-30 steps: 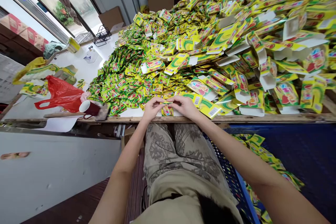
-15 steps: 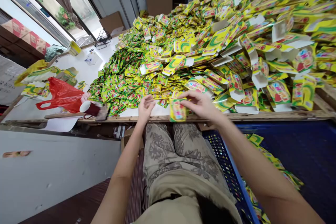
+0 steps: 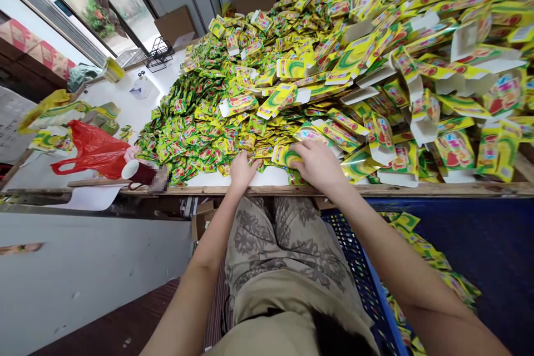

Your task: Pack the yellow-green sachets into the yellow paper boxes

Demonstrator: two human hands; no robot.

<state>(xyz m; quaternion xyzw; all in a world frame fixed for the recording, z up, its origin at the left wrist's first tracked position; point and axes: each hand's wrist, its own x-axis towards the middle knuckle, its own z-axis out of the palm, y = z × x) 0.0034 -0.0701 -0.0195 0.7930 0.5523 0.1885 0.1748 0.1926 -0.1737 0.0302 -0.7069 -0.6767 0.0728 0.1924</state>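
Note:
My right hand [image 3: 320,166] bends its fingers around the right end of a small yellow and green printed carton [image 3: 284,155], low over the table's front edge. Beneath that hand a green packet [image 3: 295,177] partly shows. My left hand [image 3: 242,172] reaches to the near edge of a heap of small yellow-green sachets [image 3: 196,136]; thumb and fingers are apart, and the fingertips touch the sachets. Its finger undersides are hidden. Flattened and half-open yellow cartons [image 3: 379,136] with white flaps lie piled to the right of my right hand.
On the left of the white table [image 3: 267,177] lie a red plastic bag [image 3: 94,147], a dark mug [image 3: 142,172] and a black wire rack [image 3: 158,54]. A wooden strip [image 3: 375,190] edges the front. Below right, a blue crate [image 3: 500,267] holds more yellow packets.
My right hand has moved forward and turned over; the yellow item it held upright above the edge now appears laid lower, near the heap. My left hand has shifted slightly right onto the sachets.

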